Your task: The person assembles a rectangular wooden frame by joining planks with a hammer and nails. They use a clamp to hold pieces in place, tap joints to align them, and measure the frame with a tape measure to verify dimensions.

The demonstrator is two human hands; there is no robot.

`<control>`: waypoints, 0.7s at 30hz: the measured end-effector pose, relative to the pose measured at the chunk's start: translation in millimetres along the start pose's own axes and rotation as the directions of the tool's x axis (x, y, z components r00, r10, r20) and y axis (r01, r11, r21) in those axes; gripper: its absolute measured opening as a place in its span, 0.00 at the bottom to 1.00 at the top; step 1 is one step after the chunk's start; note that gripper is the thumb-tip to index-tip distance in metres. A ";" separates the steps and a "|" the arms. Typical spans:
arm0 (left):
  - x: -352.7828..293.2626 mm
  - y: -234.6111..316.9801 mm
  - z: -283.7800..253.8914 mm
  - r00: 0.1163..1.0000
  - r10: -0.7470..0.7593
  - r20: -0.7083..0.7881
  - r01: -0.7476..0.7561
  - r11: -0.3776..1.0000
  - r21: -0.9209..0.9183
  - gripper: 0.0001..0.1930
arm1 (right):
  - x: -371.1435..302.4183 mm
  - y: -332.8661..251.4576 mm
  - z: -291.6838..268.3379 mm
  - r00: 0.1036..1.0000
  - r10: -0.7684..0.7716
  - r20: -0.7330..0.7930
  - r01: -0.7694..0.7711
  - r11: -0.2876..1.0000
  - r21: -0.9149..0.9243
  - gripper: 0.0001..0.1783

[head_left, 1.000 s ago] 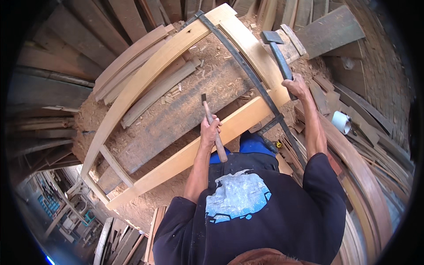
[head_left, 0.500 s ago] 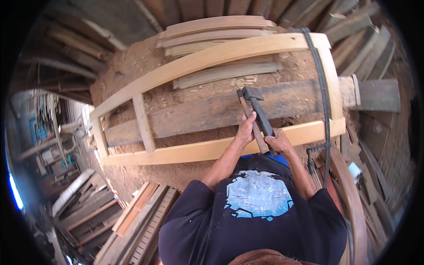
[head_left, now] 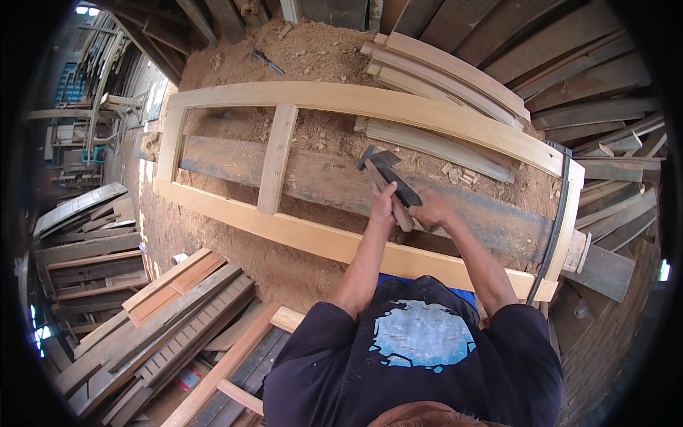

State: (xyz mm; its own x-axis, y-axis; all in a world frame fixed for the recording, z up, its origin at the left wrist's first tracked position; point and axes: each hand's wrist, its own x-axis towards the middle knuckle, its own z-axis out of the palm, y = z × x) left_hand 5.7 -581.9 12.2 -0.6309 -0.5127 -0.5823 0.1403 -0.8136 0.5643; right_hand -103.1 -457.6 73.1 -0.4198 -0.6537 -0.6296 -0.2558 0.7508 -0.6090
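Note:
Two hammers are held side by side above the work, their heads close together and pointing away from me. My left hand (head_left: 384,204) is closed around the light wooden handle of a hammer (head_left: 366,157) with a small dark head. Gripped in my right hand (head_left: 431,209) is a black mallet (head_left: 403,189) with a blocky head. Beneath them lies a long pale wooden frame (head_left: 320,245) with a crosspiece (head_left: 277,160) towards its left. A dark bar clamp (head_left: 562,206) spans the frame's right end.
A weathered plank (head_left: 235,158) runs under the frame, over sawdust-covered ground. Curved wooden pieces (head_left: 455,78) are stacked beyond it. Stacked boards (head_left: 167,320) lie at the lower left, and dark planks (head_left: 569,57) lean at the upper right. A slim dark tool (head_left: 267,61) rests on the sawdust.
My view has swung left, showing more of the frame's left end and the boards at lower left. Both hands still grip the two hammers, which have tilted further left in view.

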 end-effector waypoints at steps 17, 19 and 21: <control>61.8 -41.6 19.0 0.979 0.173 0.110 -0.193 0.605 0.772 0.20 | -15.5 94.7 -3.6 0.942 -0.074 -0.327 0.094 0.995 0.045 0.17; 55.6 -82.7 4.1 0.978 0.018 0.209 -0.182 0.568 0.802 0.20 | -66.0 134.6 8.1 0.961 0.076 -0.266 -0.045 0.992 0.119 0.15; 31.4 -121.0 -6.5 0.952 -0.207 0.225 -0.111 0.450 0.886 0.21 | -133.6 175.4 17.0 0.951 0.262 -0.166 -0.234 0.957 0.169 0.14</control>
State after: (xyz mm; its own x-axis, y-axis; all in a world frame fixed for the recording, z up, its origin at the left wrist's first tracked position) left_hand -26.1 -501.3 -78.1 -0.8012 -0.2582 -0.5399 -0.5429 -0.0660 0.8372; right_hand -77.0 -240.2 42.2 -0.6110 -0.4091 -0.6777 0.0003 0.8560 -0.5170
